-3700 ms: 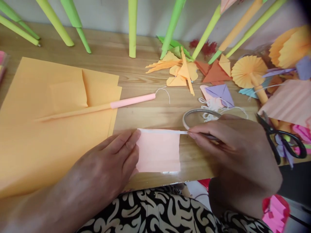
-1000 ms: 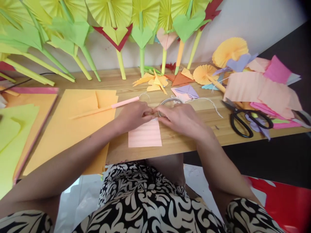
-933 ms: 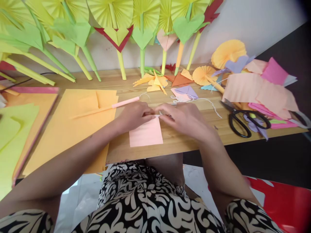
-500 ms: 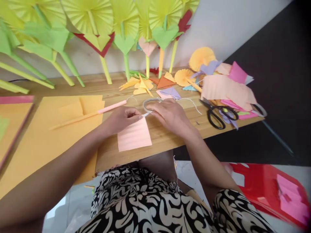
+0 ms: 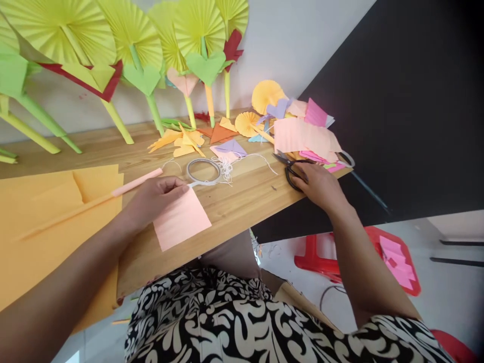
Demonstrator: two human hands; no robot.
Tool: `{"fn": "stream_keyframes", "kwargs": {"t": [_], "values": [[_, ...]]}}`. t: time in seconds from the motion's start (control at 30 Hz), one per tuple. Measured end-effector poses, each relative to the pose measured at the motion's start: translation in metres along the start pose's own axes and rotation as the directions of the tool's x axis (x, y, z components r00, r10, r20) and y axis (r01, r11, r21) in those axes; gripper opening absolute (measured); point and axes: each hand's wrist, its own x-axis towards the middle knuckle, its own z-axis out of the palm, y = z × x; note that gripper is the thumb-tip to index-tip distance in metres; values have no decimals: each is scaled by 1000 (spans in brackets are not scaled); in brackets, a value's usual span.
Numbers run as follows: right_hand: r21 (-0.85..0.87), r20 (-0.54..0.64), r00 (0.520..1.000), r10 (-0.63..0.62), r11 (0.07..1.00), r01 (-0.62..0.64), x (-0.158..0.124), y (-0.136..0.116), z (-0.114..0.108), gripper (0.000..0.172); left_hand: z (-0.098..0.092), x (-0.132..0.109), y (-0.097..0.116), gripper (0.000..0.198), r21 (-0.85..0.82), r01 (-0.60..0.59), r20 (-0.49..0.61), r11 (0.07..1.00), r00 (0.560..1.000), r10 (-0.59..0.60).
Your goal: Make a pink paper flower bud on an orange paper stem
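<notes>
A creased pink paper square (image 5: 180,220) lies near the front edge of the wooden table (image 5: 242,194). My left hand (image 5: 153,199) rests on its top left corner, fingers curled and pinching the paper where a strip of tape runs to the tape roll (image 5: 204,171). My right hand (image 5: 315,184) has reached to the right and lies on the black scissors (image 5: 293,169), its fingers closing on the handles. The roll lies flat just beyond the pink square.
A rolled pink and orange paper stick (image 5: 113,191) lies on large orange sheets (image 5: 49,222) at the left. Paper scraps, white string (image 5: 230,166) and pleated fans (image 5: 287,126) crowd the back right. Green and yellow paper flowers (image 5: 143,65) lean on the wall. A red stool (image 5: 381,257) stands below.
My right hand left the tape roll and moved right onto the scissors. The view swung right and tilted. My left hand stays on the pink paper's corner.
</notes>
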Motion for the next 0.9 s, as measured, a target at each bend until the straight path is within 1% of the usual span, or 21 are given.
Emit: {"fn": "stream_keyframes", "kwargs": {"t": [0.03, 0.1, 0.17, 0.23, 0.33, 0.4, 0.43, 0.47, 0.5, 0.53, 0.57, 0.6, 0.63, 0.67, 0.7, 0.73, 0.77, 0.83, 0.9], "values": [[-16, 33, 999, 3, 1000, -3, 2, 2, 0, 39, 0, 0, 0, 36, -25, 14, -19, 1000, 1000, -15], [-50, 59, 998, -3, 999, 6, 7, 3, 0, 37, 0, -1, 2, 35, -62, 33, -60, 998, 998, -37], [-76, 54, 999, -2, 997, 6, 9, 2, -3, 38, 0, -2, 4, 33, -84, 44, -81, 996, 995, -51], [-55, 51, 999, 3, 998, 0, 9, -1, -11, 44, 0, -2, 4, 33, -102, 33, -71, 994, 997, -41], [90, 76, 997, -4, 996, -3, 4, -4, -29, 52, -2, -1, 3, 33, -105, -4, -18, 994, 1000, 2], [229, 80, 994, 70, 969, -87, 2, -7, -39, 56, -3, 0, 3, 32, -82, -26, 16, 996, 1000, 27], [324, 91, 990, 109, 937, -133, 2, -10, -42, 58, -4, 0, 3, 32, -70, -34, 28, 997, 999, 36], [437, 119, 985, 129, 883, -168, 1, -15, -43, 58, -4, 0, 4, 31, -62, -41, 39, 997, 998, 44], [565, 164, 979, 120, 802, -193, 1, -22, -42, 58, -5, -1, 4, 30, -61, -47, 50, 997, 997, 51], [689, 214, 973, 91, 691, -216, -1, -31, -41, 55, -5, -1, 5, 29, -63, -52, 57, 997, 997, 56], [791, 274, 961, 34, 560, -245, -3, -43, -39, 52, -6, -1, 5, 28, -67, -55, 62, 996, 996, 59], [860, 329, 944, -26, 421, -288, -6, -56, -36, 46, -6, -1, 4, 27, -72, -59, 64, 996, 996, 64], [894, 378, 921, -93, 297, -336, -10, -72, -33, 40, -6, -1, 4, 27, -77, -63, 64, 995, 996, 68], [893, 435, 885, -164, 200, -402, -15, -88, -31, 36, -6, 0, 3, 27, -83, -67, 64, 994, 995, 72], [886, 464, 861, -208, 114, -449, -20, -104, -29, 36, -6, 1, 1, 27, -93, -70, 66, 993, 995, 76], [872, 480, 835, -270, 43, -488, -24, -120, -28, 39, -6, 1, -1, 28, -105, -73, 71, 992, 994, 80], [841, 514, 793, -327, 12, -540, -28, -134, -27, 38, -6, 2, -2, 28, -118, -75, 76, 990, 994, 84], [781, 571, 732, -372, -28, -623, -33, -158, -26, 38, -6, 4, -6, 30, -131, -81, 85, 988, 992, 93], [744, 596, 701, -393, -59, -666, -33, -173, -26, 37, -6, 5, -7, 31, -135, -92, 84, 987, 991, 104]]}}
